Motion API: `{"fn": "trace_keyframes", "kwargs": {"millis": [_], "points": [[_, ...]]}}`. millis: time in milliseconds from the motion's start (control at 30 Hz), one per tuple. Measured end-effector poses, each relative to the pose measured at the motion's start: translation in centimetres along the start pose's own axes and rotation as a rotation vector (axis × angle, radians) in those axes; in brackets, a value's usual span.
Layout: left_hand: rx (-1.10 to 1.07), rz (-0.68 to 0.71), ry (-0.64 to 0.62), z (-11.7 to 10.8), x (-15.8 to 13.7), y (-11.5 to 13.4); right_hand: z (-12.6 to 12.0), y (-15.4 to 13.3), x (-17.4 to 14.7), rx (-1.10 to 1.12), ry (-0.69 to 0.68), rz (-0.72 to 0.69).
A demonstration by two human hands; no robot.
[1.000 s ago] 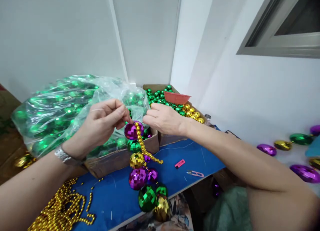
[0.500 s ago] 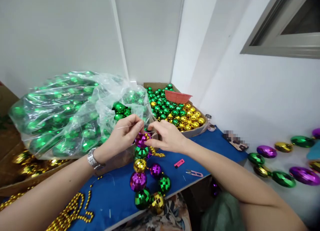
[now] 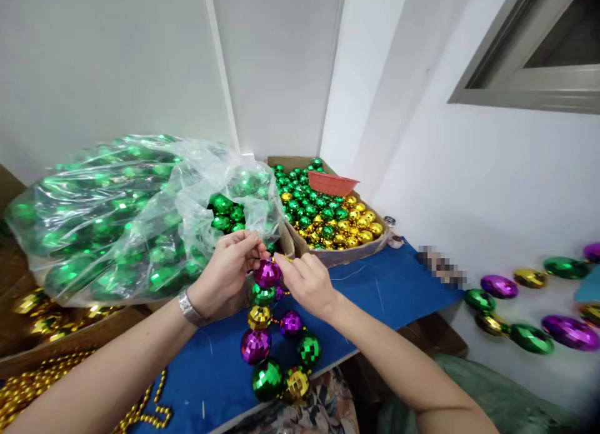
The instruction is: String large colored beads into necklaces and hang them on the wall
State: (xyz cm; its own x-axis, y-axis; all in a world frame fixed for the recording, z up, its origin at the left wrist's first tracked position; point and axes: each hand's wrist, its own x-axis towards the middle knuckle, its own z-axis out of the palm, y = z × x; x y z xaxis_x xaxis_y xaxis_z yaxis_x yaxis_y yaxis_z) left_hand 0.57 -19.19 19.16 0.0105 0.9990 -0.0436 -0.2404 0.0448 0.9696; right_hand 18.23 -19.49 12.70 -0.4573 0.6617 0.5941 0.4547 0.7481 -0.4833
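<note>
A garland of large mirrored balls [image 3: 255, 346] in purple, green and gold hangs in a loop in front of me, its lower balls near the table's front edge. My left hand [image 3: 234, 262] is closed in a pinch just above its top purple ball [image 3: 267, 272]. On the other side of that ball, my right hand [image 3: 307, 282] is closed, thumb and forefinger close to the left fingertips. A short bit of small gold beads [image 3: 285, 259] shows at the right fingers. Any thread between the hands is too fine to make out.
Behind the hands lie a clear plastic bag of green balls [image 3: 107, 221] and a cardboard box [image 3: 347, 256] of green and gold balls with a red basket [image 3: 332, 184]. Gold bead strings [image 3: 37, 384] lie at left on the blue table [image 3: 398, 284]. Another garland [image 3: 529, 337] is at right.
My right hand has turned and closed more, and the gold beads that dangled below it are now mostly hidden. My left hand has dropped slightly. The pink scissors and pink block no longer show.
</note>
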Motion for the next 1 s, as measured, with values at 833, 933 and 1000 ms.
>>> {"fn": "trace_keyframes", "kwargs": {"millis": [833, 933, 1000], "points": [[0.209, -0.194, -0.374, -3.7, -0.4, -5.7, 3.9, 3.0, -1.0, -0.603, 0.246, -0.585], [0.106, -0.161, -0.342, -3.4, -0.5, -5.6, 4.4, 2.4, -1.8, -0.390, 0.246, -0.419], [0.078, -0.122, -0.303, -3.3, -0.6, -5.5, 4.6, 1.5, -2.8, -0.213, 0.231, -0.260]]}}
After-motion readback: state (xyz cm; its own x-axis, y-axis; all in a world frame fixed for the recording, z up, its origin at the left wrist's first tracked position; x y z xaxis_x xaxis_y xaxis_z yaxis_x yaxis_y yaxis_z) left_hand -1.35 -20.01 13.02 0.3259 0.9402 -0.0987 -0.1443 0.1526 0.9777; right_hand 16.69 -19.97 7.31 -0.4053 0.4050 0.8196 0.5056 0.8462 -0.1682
